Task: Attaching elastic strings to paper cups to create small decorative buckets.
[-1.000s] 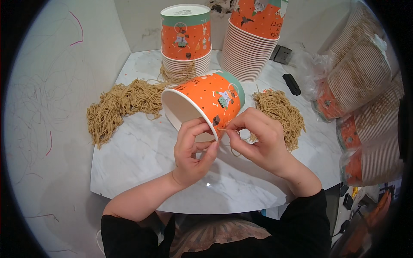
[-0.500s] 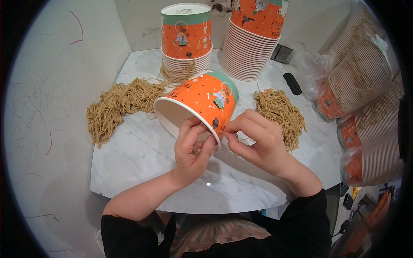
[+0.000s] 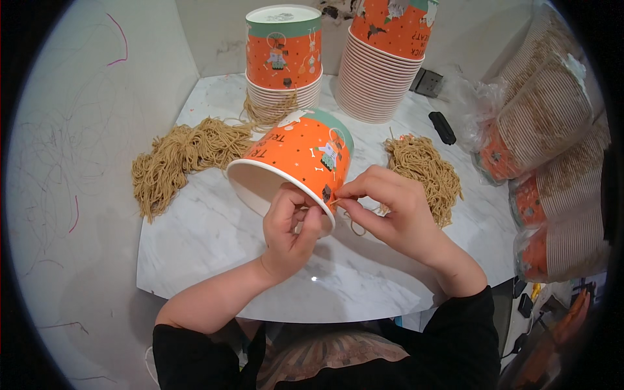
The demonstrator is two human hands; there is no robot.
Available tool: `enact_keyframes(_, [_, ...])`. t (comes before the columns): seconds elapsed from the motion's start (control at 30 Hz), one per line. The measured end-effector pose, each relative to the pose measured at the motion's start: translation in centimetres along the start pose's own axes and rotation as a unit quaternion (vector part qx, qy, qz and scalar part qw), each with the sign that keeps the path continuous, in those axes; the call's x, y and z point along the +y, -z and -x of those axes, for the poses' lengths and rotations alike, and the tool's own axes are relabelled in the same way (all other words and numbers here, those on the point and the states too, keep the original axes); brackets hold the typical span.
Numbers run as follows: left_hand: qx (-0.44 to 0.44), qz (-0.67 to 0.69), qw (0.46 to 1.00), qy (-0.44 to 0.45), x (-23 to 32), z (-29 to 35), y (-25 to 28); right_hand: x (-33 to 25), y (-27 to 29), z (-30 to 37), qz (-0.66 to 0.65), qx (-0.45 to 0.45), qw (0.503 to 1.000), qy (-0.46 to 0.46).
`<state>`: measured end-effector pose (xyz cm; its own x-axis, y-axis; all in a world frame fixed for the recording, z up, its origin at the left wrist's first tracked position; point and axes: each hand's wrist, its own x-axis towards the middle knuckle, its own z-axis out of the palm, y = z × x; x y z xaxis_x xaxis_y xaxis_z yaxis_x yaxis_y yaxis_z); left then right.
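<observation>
An orange paper bucket (image 3: 302, 156) with a green base band and a white rim lies tilted over the table, its mouth toward my lower left. My left hand (image 3: 289, 224) grips it by the rim, fingers inside the mouth and thumb near the edge. Against the outer wall, close to the rim, my right hand (image 3: 396, 208) pinches the end of a thin tan cord (image 3: 335, 202). A cord loop (image 3: 356, 229) hangs below those fingertips. Whether the cord passes through the wall cannot be seen.
Tan cord bundles lie left (image 3: 188, 156) and right (image 3: 426, 175) on the marbled table (image 3: 279, 299). Behind stand two upside-down bucket stacks (image 3: 284, 49) (image 3: 380, 75). A black object (image 3: 442, 127) lies near bagged buckets (image 3: 539, 110). A wall (image 3: 84, 195) borders the left.
The bucket has shifted slightly left and turned a little in my left hand. My right fingertips stay at its wall, and a cord loop now shows more clearly beneath them.
</observation>
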<state>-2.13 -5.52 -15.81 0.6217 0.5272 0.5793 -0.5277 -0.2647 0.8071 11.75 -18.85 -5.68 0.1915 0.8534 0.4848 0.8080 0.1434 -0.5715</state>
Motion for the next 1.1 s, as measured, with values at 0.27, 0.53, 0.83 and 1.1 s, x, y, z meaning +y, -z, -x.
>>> enact_keyframes(0.27, [0.012, 0.076, 0.997, -0.003, 0.5, 0.3, 0.1, -1.5, 0.4, -0.1, -0.305, -0.067, 0.931, -0.189])
enact_keyframes(0.53, [-0.008, 0.066, 0.997, -0.028, 0.3, 0.8, 0.5, -1.6, -0.4, 0.7, 0.074, 0.036, 0.989, 0.122])
enact_keyframes(0.83, [0.009, -0.247, 0.956, -0.155, 3.1, -0.1, 0.3, -2.1, 0.2, 1.5, 0.251, 0.126, 0.926, 0.254])
enact_keyframes(1.1, [-0.105, -0.419, 0.892, -0.129, 15.3, -3.6, -2.1, -2.9, 4.2, 1.5, 0.072, 0.111, 0.972, 0.192])
